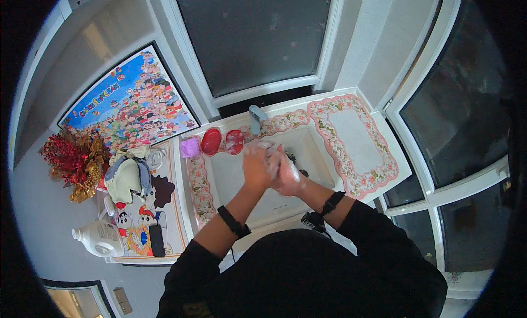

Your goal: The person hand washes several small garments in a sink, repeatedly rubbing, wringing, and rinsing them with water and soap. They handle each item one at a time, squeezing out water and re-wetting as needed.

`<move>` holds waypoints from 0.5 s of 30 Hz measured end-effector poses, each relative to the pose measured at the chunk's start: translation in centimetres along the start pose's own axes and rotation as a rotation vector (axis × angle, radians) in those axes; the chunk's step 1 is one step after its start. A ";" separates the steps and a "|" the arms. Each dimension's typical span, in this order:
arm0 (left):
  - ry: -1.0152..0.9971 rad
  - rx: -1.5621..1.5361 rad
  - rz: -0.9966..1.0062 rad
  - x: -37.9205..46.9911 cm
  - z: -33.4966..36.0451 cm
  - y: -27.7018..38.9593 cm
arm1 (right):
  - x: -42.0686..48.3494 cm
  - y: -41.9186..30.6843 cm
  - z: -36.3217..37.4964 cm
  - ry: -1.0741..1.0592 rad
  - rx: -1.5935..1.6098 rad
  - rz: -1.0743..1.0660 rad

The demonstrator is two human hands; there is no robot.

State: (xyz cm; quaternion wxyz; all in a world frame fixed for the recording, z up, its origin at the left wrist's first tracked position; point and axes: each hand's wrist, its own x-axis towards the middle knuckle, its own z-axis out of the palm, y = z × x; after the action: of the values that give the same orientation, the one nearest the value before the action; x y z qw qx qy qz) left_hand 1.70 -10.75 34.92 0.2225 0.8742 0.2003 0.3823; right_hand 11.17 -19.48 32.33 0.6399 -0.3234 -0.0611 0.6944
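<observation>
Both of my hands are pressed together over a white rectangular sink basin [236,190], with white lather on their skin. My left hand [258,165] lies against my right hand [289,176], palms facing; whether anything sits between them is hidden. Just beyond them stands a grey-blue faucet [256,118]. Behind the basin's left part are a red soap dish [211,141] and a second red dish with white suds [234,142]. A purple sponge [190,147] rests at the rim's left corner. Something dark, partly hidden by my right hand, lies in the basin.
Floral mats [350,182] border the sink. On the left, a counter holds a white jug [99,237], a black phone-like object [156,240], folded cloths [125,180] and a red-and-gold floral decoration [74,161]. A cartoon picture [136,100] leans behind; windows stand ahead and right.
</observation>
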 end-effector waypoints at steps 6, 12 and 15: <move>-0.006 -0.267 -0.188 2.0 1.2 -3.0 | -0.5 1.1 1.4 -0.040 -0.179 -0.076; 0.233 -0.866 -0.379 2.4 1.6 -1.9 | 0.8 -0.4 -0.6 0.152 -0.303 -0.030; 0.103 -0.426 -0.115 1.7 0.7 -0.5 | 1.2 -1.3 -0.5 -0.020 -0.086 -0.105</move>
State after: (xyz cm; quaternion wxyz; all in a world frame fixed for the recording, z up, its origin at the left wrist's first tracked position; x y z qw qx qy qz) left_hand 3.15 -9.60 35.18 0.4130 0.7740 0.1758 0.4466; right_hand 12.56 -18.30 32.18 0.6602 -0.3400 -0.1141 0.6599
